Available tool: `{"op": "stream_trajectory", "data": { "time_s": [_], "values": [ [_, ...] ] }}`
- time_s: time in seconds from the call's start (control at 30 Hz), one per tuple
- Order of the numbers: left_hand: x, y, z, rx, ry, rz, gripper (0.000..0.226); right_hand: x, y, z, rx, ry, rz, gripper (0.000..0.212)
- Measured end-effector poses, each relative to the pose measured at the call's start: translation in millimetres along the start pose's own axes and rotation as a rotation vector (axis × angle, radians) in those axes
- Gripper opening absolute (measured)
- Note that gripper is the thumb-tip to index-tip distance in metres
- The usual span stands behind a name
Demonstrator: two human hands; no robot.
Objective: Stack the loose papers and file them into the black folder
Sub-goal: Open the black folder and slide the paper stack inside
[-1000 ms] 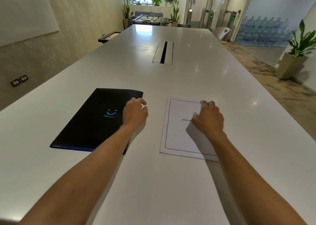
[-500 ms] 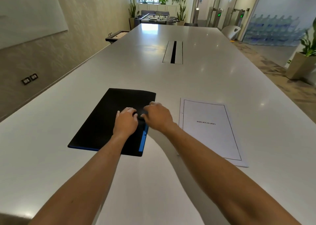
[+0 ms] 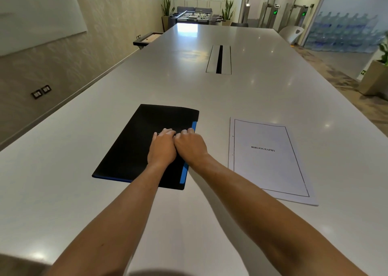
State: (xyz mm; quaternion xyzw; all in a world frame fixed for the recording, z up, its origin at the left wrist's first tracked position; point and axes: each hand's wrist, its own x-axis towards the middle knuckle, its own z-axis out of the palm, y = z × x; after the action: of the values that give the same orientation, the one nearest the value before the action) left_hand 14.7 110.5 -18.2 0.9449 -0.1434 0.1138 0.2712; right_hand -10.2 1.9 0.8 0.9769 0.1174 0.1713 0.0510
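The black folder [image 3: 134, 147] lies closed on the white table [image 3: 210, 99], left of centre, with a blue inner strip [image 3: 184, 172] showing along its right edge. My left hand [image 3: 162, 148] rests knuckles up on the cover with its fingers bent. Touching it on the right, my right hand [image 3: 190, 144] curls its fingers at the cover's right edge; the fingertips are hidden. The stacked papers [image 3: 267, 162] lie flat to the right of the folder, apart from both hands. The top sheet reads "BIBLIOGRAPHY".
A cable slot [image 3: 219, 59] is set into the table beyond the folder. The table's left edge runs beside a wall [image 3: 63, 66]. Far off stand a foosball table [image 3: 195, 16], a white chair [image 3: 292, 33] and a potted plant [image 3: 378, 74].
My right hand left the papers and crossed left onto the folder's right edge beside my left hand. The blue strip along that edge came into sight. The view shifted left.
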Motion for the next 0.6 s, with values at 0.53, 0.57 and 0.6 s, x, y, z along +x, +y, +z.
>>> {"op": "stream_trajectory", "data": {
  "time_s": [0.53,0.57,0.6],
  "values": [
    [4,6,6,0.165,-0.056,0.033,0.069,-1,40,-1,0.649,0.168,0.489,0.024],
    [5,6,6,0.174,-0.065,0.035,0.070,-3,41,-1,0.680,0.169,0.498,0.026],
    [5,6,6,0.185,-0.076,0.036,0.071,-4,43,-1,0.718,0.153,0.526,0.026]
  ]
}}
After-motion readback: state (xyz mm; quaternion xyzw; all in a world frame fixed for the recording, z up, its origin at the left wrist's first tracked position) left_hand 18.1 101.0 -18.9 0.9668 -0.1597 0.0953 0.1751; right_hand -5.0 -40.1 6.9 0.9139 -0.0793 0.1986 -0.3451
